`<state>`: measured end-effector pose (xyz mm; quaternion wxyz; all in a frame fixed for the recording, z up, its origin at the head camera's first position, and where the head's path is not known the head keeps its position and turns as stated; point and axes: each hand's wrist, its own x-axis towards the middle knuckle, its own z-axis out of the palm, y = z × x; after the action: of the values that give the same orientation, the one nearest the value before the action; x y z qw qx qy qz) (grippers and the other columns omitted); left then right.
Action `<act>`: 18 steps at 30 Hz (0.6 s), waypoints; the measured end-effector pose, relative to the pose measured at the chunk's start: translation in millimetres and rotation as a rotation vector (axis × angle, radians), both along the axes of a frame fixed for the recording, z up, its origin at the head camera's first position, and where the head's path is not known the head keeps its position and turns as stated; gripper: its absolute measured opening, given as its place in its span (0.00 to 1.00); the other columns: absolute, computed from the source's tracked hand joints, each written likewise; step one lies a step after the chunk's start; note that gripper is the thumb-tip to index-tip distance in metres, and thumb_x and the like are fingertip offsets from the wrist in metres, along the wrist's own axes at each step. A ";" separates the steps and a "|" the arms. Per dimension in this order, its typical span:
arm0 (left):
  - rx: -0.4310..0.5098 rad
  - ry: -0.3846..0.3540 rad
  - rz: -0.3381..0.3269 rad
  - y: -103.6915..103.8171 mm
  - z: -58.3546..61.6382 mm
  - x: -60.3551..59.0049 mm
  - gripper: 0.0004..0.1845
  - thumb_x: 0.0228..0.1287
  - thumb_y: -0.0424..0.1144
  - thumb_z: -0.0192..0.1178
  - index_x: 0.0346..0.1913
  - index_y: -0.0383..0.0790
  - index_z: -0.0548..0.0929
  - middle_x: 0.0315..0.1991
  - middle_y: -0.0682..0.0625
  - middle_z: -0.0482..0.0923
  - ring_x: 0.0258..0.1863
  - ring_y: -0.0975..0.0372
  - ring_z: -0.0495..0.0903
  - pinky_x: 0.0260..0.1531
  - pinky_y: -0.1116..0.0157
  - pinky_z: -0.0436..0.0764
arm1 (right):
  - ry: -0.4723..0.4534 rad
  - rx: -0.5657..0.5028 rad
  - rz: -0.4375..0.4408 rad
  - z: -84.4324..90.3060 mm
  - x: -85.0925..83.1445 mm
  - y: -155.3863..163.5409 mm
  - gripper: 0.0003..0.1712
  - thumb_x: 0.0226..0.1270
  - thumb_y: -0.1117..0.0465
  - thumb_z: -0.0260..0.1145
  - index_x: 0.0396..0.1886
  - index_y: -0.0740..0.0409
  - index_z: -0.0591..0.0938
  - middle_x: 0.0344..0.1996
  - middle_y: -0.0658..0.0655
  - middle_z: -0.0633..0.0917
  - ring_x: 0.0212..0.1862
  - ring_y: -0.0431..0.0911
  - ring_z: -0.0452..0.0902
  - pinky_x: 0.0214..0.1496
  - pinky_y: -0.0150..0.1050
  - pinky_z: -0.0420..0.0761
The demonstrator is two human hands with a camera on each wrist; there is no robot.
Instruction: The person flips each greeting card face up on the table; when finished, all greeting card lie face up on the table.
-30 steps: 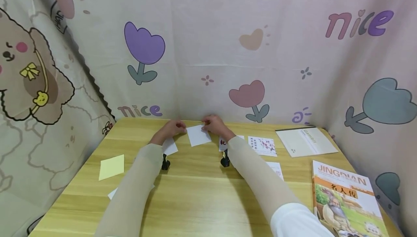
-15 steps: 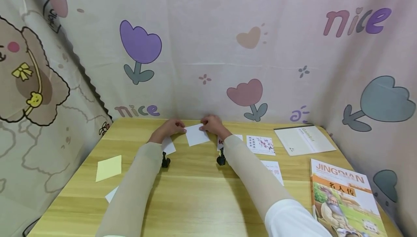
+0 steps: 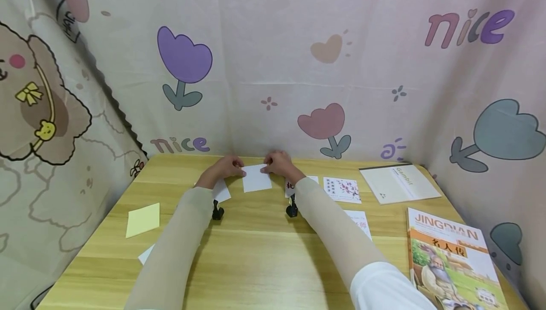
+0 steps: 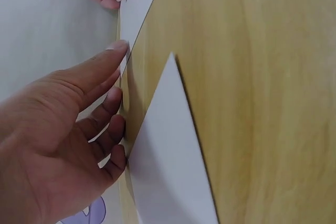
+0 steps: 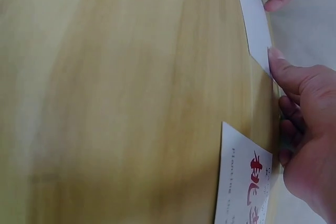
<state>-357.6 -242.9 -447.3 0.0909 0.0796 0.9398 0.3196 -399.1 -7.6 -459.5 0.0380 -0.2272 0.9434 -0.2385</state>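
Book [image 3: 454, 260]: lower right of the head view; cover reads "JINGDIAN" and 名人传.
Notebook [image 3: 400, 185]: right of centre, above the book; marked "Gambit".
Cloth [image 3: 264, 66]: backdrop printed "nice", large at upper right, smaller at left just above the counter [image 3: 260, 262].
Red-lettered card [image 5: 244, 179]: bottom of the right wrist view; big red characters, with "Planting the" in small print, the rest cut off.
Blossom card [image 3: 342, 190]: right of centre in the head view; its writing is too small to read.
White card [image 3: 257, 180]: middle of the head view, near the counter's back edge.
Left hand [image 3: 229, 166]: thumb and finger pinching the white card's upper left corner, other fingers loosely bent.
Right hand [image 3: 280, 164]: pinching its upper right corner, thumb on top, remaining fingers curled below.
Second white card [image 3: 221, 191]: just below the left hand.
Yellow paper [image 3: 143, 220]: lower left.
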 end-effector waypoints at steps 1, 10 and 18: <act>0.000 -0.002 -0.006 0.7 0.5 1.0 0.21 0.63 0.44 0.70 0.54 0.34 0.82 0.48 0.42 0.79 0.46 0.53 0.75 0.52 0.55 0.75 | 0.000 0.003 0.000 0.5 0.5 -0.1 0.20 0.64 0.46 0.73 0.48 0.53 0.86 0.48 0.53 0.82 0.53 0.49 0.71 0.62 0.44 0.67; -0.011 -0.010 -0.007 5.7 -0.1 1.6 0.20 0.65 0.42 0.69 0.55 0.34 0.80 0.51 0.41 0.79 0.48 0.53 0.75 0.56 0.54 0.75 | -0.016 0.002 -0.012 3.2 5.0 -0.6 0.17 0.65 0.48 0.73 0.46 0.54 0.85 0.45 0.53 0.83 0.50 0.48 0.72 0.63 0.44 0.68; -0.005 -0.019 -0.018 7.0 1.9 1.9 0.20 0.65 0.40 0.69 0.54 0.32 0.78 0.49 0.41 0.78 0.46 0.53 0.74 0.54 0.55 0.75 | -0.044 -0.034 -0.009 3.8 7.2 0.2 0.16 0.65 0.49 0.73 0.44 0.53 0.84 0.43 0.51 0.83 0.50 0.47 0.72 0.60 0.43 0.71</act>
<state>-355.7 -235.8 -445.4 0.1029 0.0850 0.9389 0.3171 -391.9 -7.3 -455.7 0.0541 -0.2184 0.9392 -0.2596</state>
